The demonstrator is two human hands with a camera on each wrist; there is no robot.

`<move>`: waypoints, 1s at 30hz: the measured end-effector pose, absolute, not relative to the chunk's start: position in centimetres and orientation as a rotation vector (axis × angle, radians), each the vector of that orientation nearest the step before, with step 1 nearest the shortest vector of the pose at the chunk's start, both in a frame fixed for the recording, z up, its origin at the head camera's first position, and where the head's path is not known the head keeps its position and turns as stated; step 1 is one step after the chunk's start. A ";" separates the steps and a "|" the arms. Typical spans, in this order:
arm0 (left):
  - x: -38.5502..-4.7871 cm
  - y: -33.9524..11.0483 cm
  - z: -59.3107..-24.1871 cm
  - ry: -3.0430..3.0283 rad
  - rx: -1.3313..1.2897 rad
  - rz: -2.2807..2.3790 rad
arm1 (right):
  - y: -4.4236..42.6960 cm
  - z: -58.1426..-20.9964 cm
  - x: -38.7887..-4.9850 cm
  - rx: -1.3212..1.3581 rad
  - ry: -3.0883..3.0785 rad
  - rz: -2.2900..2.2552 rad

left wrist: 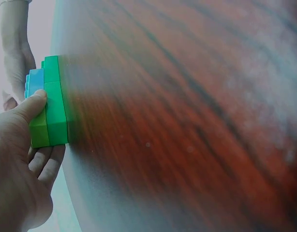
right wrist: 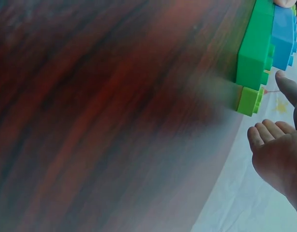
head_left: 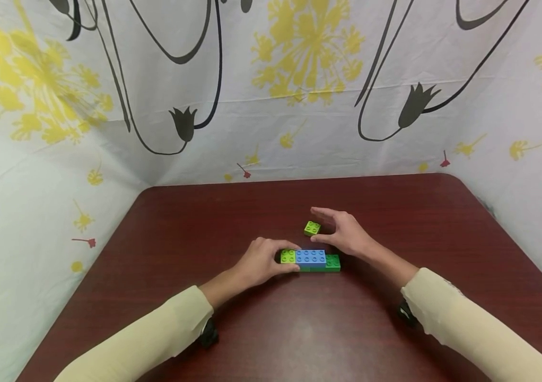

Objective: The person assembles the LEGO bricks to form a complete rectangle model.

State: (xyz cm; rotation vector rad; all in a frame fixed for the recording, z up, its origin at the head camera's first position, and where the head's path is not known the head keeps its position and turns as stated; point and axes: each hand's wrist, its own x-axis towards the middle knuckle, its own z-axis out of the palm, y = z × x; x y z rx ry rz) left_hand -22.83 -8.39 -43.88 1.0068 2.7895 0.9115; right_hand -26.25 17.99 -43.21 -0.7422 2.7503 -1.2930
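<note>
Seemingly, pickup is being prepared: beyond the blue eight-stud brick [head_left: 310, 258], the loose lime four-stud brick [head_left: 312, 228] is flanked by the right hand [head_left: 343, 232], digits apart; closing is needed next. Left of the blue brick, the stacked lime brick [head_left: 288, 256] is pinched by the left hand [head_left: 263, 259].

You have smooth moulded plastic before you: the blue rectangular studded block [head_left: 310, 258], the green rectangular studded blocks [head_left: 333, 262] under it, the small lime-green block [head_left: 288, 256] beside it and the loose lime-green square block [head_left: 312, 228], all with a soft sheen. Your dark red-brown wood-grained table [head_left: 271, 323] looks glossy, catching hazy pale reflections. Your cream sleeves [head_left: 151, 331] look like matt cloth; the white printed sheet [head_left: 247, 138] behind looks smooth, lightly creased.
</note>
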 end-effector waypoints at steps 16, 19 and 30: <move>-22.7 -8.5 -44.1 2.793 0.985 0.924 | 17.3 -44.3 -27.1 -0.671 2.749 -1.249; -22.8 -8.4 -44.0 2.793 0.998 0.928 | 17.2 -44.3 -27.2 -0.657 2.757 -1.238; -22.8 -8.4 -44.1 2.786 1.000 0.931 | 17.3 -44.1 -27.3 -0.634 2.779 -1.214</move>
